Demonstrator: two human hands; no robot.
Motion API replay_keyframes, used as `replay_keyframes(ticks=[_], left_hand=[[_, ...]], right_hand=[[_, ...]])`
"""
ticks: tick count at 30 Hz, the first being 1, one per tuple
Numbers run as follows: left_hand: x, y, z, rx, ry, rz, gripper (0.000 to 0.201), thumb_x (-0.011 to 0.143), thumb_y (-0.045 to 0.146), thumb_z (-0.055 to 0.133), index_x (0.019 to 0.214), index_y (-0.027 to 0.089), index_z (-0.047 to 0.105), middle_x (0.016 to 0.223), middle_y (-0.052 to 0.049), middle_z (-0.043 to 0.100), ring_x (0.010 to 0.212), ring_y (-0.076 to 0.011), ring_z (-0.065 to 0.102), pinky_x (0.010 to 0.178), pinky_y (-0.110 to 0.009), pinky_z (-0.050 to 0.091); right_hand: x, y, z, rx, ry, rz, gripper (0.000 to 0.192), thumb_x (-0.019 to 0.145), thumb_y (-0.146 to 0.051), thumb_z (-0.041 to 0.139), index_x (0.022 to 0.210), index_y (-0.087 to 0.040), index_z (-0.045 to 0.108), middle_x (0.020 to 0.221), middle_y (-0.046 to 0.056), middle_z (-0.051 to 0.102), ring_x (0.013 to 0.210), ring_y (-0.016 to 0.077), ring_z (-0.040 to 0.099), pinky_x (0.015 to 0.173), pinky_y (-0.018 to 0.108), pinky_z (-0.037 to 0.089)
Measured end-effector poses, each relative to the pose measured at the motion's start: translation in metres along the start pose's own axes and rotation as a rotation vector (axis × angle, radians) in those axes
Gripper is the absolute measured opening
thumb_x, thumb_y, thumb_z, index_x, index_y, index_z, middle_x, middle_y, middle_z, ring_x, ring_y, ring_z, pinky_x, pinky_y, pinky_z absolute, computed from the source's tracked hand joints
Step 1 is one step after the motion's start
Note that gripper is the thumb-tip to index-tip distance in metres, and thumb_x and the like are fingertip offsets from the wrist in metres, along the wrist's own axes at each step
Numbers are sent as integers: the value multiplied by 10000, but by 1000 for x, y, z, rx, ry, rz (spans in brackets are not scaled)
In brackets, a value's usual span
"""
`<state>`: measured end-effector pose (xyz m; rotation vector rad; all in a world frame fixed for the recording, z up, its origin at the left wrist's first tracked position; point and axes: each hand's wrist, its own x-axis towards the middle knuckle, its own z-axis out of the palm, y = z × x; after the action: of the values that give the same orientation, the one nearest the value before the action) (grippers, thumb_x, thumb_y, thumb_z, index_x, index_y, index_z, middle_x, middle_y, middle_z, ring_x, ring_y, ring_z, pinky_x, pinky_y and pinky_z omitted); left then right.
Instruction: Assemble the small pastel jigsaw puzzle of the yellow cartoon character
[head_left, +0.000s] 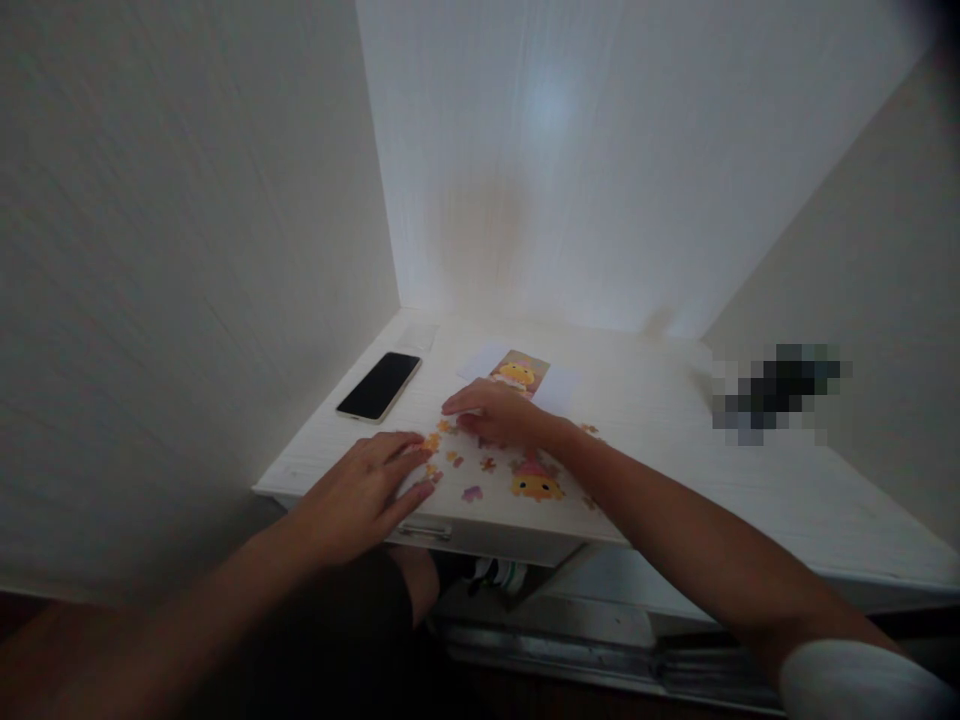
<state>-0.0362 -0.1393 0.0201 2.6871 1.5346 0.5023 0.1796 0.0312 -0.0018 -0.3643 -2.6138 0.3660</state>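
My left hand lies at the near left of the white tabletop, fingers stretched out and apart. Its fingertips touch or lie right beside yellow-orange jigsaw puzzle pieces. My right hand reaches across above the loose pieces, thumb and forefinger apart, with no piece visible between them; its other fingers are partly hidden. Below the right wrist sits a joined puzzle section with a yellow face and a pink top. A purple piece and a reddish piece lie between the hands. Behind my right hand is a picture card, partly covered.
A black-screened phone lies at the left of the white desk. A clear plastic packet is at the back left. White panels enclose the desk. At the right is a pixelated dark thing. A drawer handle shows in front.
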Motion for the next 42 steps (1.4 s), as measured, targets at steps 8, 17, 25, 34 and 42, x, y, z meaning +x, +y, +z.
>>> replay_keyframes(ticks=[8, 17, 25, 34, 42], left_hand=[[-3, -12, -10, -86, -94, 31, 365, 971, 396, 477, 1274, 236, 602, 1410, -95, 511, 1260, -254, 533, 1073, -403, 442], [-4, -21, -13, -114, -38, 84, 307, 963, 350, 500, 1218, 243, 632, 1366, -80, 545, 1258, -242, 514, 1078, -413, 427], [-6, -22, -12, -110, -41, 71, 318, 952, 378, 526, 1230, 262, 628, 1349, -84, 555, 1252, -253, 517, 1071, -433, 429], [-6, -22, -8, -87, -39, 94, 363, 940, 413, 540, 1267, 270, 600, 1387, -68, 546, 1261, -250, 518, 1073, -424, 422], [-5, -20, -9, -98, -28, 93, 345, 944, 407, 531, 1245, 260, 616, 1371, -79, 560, 1240, -258, 539, 1057, -429, 433]], right_hand=[[4, -18, -3, -88, -130, -37, 264, 911, -114, 521, 1051, -202, 728, 1044, 72, 699, 923, 156, 607, 872, 310, 443], [2, -18, -2, -102, -155, 89, 243, 940, -177, 499, 1073, -167, 703, 1017, 103, 672, 910, 175, 588, 840, 310, 439], [1, -22, -1, -55, -83, 116, 226, 948, -179, 499, 1108, -154, 657, 1052, 102, 668, 977, 183, 584, 898, 334, 442], [7, -44, 4, 11, -89, 59, 211, 953, -177, 495, 1075, -176, 666, 1031, 85, 649, 967, 173, 576, 881, 316, 451], [7, -46, 3, 44, -117, 29, 189, 951, -183, 514, 996, -179, 697, 978, 75, 655, 921, 159, 584, 859, 306, 447]])
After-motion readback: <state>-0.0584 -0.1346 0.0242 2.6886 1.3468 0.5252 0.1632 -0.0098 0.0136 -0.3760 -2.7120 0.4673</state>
